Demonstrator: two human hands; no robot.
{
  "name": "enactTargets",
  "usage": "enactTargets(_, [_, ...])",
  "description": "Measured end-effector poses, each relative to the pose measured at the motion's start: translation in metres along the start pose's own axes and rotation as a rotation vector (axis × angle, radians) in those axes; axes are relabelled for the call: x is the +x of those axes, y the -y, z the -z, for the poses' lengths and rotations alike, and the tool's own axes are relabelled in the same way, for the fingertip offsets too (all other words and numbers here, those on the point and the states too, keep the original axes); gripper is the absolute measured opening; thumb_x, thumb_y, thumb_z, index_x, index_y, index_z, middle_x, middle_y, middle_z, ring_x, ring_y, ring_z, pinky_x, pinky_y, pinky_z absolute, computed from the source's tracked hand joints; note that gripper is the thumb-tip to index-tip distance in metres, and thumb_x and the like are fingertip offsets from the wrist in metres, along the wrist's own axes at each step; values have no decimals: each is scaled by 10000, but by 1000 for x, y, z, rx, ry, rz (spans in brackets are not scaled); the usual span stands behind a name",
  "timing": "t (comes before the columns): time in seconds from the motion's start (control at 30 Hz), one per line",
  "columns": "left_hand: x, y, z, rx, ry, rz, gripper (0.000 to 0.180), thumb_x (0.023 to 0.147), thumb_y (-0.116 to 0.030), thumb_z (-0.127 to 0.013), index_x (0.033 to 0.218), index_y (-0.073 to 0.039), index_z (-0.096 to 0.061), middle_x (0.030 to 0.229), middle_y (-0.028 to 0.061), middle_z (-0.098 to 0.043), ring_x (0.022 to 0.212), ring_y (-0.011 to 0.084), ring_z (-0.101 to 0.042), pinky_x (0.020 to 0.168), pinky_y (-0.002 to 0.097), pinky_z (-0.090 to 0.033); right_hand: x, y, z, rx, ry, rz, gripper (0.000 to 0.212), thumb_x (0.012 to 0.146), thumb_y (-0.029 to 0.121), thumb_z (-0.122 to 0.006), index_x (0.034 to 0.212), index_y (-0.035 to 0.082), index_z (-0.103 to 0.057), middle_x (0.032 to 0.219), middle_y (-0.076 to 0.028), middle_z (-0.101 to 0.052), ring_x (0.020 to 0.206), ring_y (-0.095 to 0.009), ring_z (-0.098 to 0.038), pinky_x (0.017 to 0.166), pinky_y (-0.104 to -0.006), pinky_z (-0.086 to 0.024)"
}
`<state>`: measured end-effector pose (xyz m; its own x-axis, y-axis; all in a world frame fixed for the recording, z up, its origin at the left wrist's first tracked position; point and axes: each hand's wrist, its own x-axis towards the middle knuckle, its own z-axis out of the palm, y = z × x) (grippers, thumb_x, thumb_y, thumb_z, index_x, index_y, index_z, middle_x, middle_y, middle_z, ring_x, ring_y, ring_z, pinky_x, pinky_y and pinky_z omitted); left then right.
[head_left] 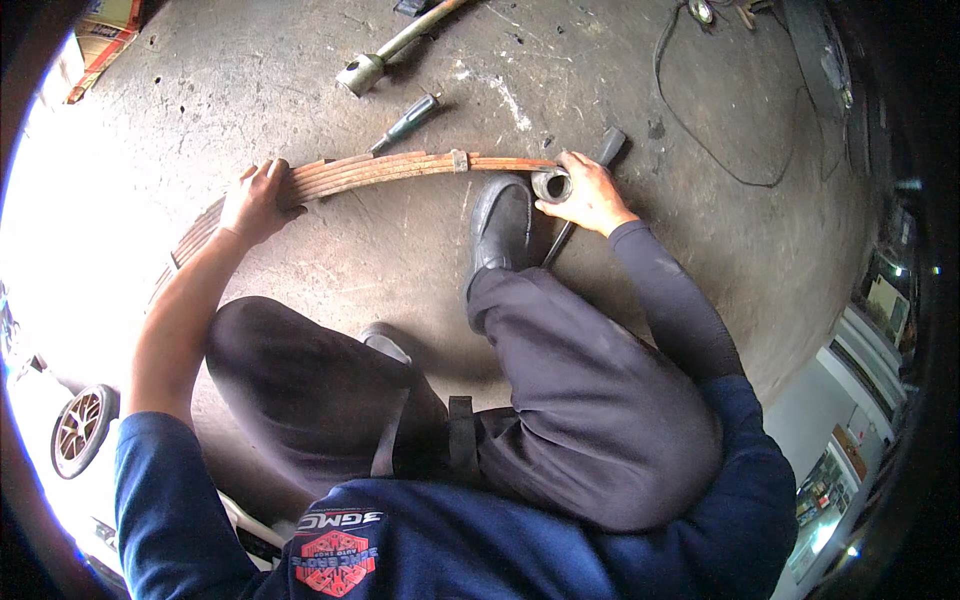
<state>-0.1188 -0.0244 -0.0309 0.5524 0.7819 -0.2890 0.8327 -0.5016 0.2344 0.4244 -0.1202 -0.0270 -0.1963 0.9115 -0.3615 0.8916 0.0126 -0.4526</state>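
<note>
A rusty leaf spring (pixel 380 178), several curved leaves stacked together, lies across in front of me with a metal clip (pixel 460 161) around its right part. My left hand (pixel 258 203) is closed over the stack on the left. At the spring's right end is a round rolled eye (pixel 551 184) with a dark hole. My right hand (pixel 588 196) grips this eye, fingers above and thumb below. Behind the right hand a hammer (pixel 613 147) lies on the floor, its dark handle partly hidden. My dark shoe (pixel 502 222) is close below the spring's right part.
Beyond the spring lie a grey-green hand tool (pixel 408 122) and a metal bar with a socket end (pixel 362 75). A black cable (pixel 690 140) loops across the floor at far right. A spoked wheel (pixel 83 431) is at left, a cardboard box (pixel 103 45) at far left.
</note>
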Motion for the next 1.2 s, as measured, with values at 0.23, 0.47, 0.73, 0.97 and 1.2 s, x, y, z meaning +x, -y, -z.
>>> enactTargets(0.23, [15,31,-12,-76,167,83,725,711,-367,-959,1214,-83,-522,1184,172,-652,1110,374,-651,984,493,-522,27,10,49,-18,-48,127,717,626,404,-959,1102,-33,-648,1057,-251,-701,1030,-431,-688,912,-492,-550])
enactTargets(0.47, [44,59,32,-225,229,218,855,601,-395,-1024,1243,-51,-577,1179,193,-677,1110,354,-666,992,482,-524,100,37,130,133,-222,169,657,657,431,-976,1099,34,-697,1027,-156,-760,974,-293,-740,906,-435,-566])
enactTargets(0.73, [60,71,66,-308,374,386,1323,488,-507,-1051,1551,-25,-427,1483,196,-579,1374,314,-560,1183,389,-438,149,76,127,248,-545,139,639,747,561,-917,1084,71,-684,1067,-142,-782,1014,-310,-763,908,-429,-598])
enactTargets(0.97, [80,90,86,-315,706,372,1168,529,-381,-1043,1526,-98,-505,1420,159,-656,1325,313,-609,1131,421,-482,110,132,166,128,-542,11,819,764,724,-807,1120,-5,-701,993,-243,-774,946,-412,-769,853,-476,-620])
enactTargets(1.2, [50,33,78,-298,291,225,981,577,-295,-1042,1403,-58,-570,1408,164,-584,1323,360,-572,1122,498,-500,73,162,184,6,-300,-322,624,868,633,-776,959,16,-778,824,-157,-764,761,-262,-753,753,-396,-593])
